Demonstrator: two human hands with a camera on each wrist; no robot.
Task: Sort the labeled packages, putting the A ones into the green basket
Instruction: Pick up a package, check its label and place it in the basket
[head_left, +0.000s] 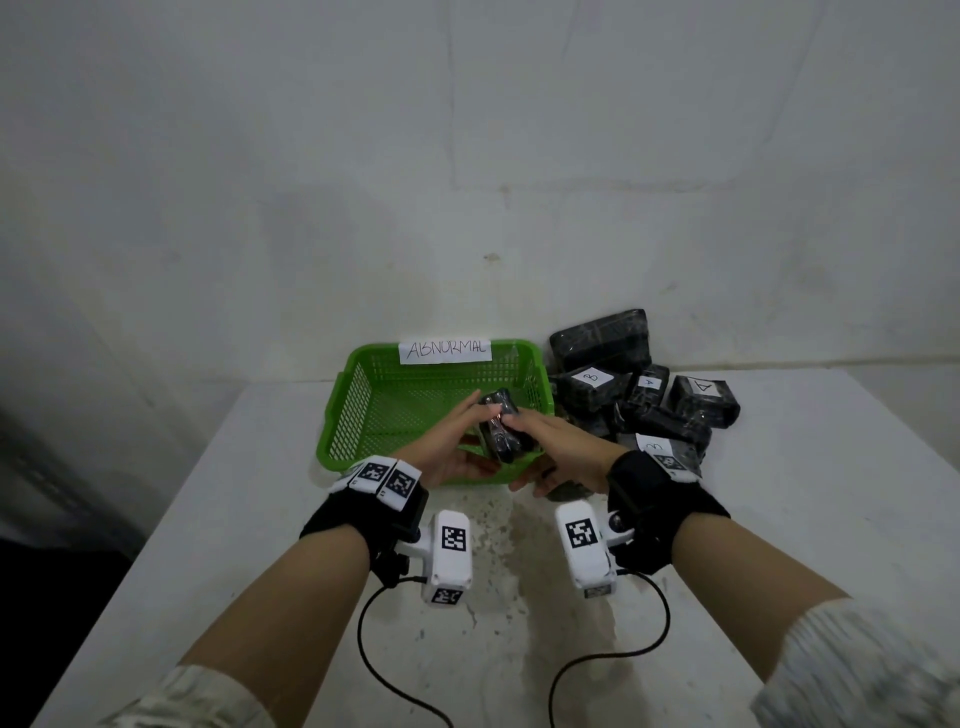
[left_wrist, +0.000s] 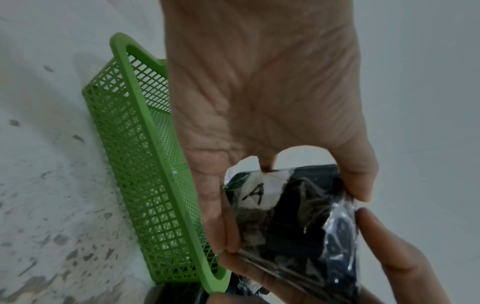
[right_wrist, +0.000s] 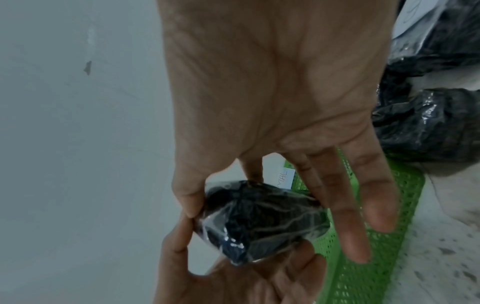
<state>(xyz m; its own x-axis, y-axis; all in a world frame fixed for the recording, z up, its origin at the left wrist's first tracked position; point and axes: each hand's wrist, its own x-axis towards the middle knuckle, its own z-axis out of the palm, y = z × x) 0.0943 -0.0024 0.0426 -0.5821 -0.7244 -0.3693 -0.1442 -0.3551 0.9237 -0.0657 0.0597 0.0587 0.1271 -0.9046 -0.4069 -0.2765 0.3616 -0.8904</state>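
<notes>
From the head camera, both hands meet over the near half of the green perforated plastic basket (head_left: 363, 405), which carries a paper tag reading ABNORMAL (head_left: 445, 349) on its far rim. The left hand (head_left: 447, 447) and right hand (head_left: 561, 447) together hold a small black package wrapped in clear film (head_left: 501, 434) above the basket's floor. To the right, a heap of similar black wrapped packages (head_left: 639, 395) lies close against the basket's right wall, some showing A or B labels. The white table (head_left: 260, 519) has open room on the left and in front.

The left wrist view shows thumb and fingers pinching the package, its white paper label (left_wrist: 257, 191) reading A. So it belongs here, I'd say.

In the right wrist view, thumb and forefinger pinch the package; the other fingers (right_wrist: 363, 205) stretch loose over the basket.

The film looks slippery. If one hand lets go unevenly, the package might snag and tumble outside the near rim.
</notes>
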